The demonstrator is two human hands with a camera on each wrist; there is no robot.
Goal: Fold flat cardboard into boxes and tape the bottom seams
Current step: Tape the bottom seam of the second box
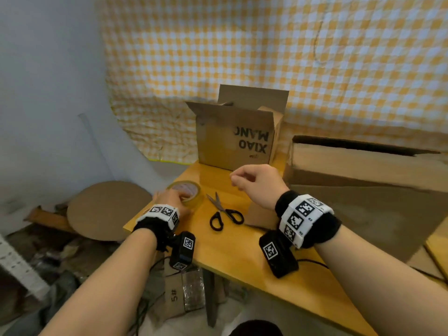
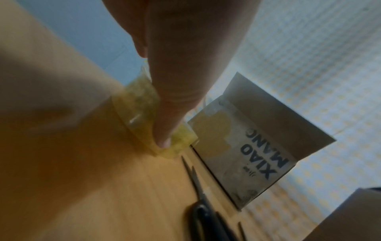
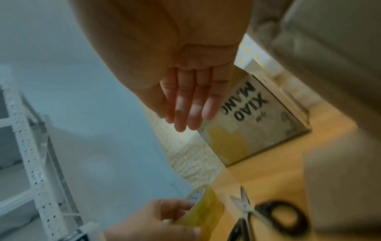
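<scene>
A roll of clear yellowish tape [image 1: 191,190] lies on the wooden table [image 1: 242,258] near its left edge. My left hand [image 1: 173,198] grips the tape roll [image 2: 140,104], thumb on its outer side and fingers curled over its rim [image 3: 208,210]. My right hand [image 1: 242,180] hovers above the table, fingers [image 3: 191,104] relaxed and holding nothing. Behind it a brown cardboard box [image 1: 232,139] stands upright with its top flaps open and "XIAO MANG" printed upside down. Black-handled scissors [image 1: 223,212] lie between my hands.
A large cardboard box [image 1: 363,178] fills the table's right side, and a smaller cardboard piece [image 1: 260,214] lies under my right wrist. A yellow checked cloth [image 1: 266,44] hangs behind. On the floor at left lie a round cardboard disc [image 1: 106,209] and scraps.
</scene>
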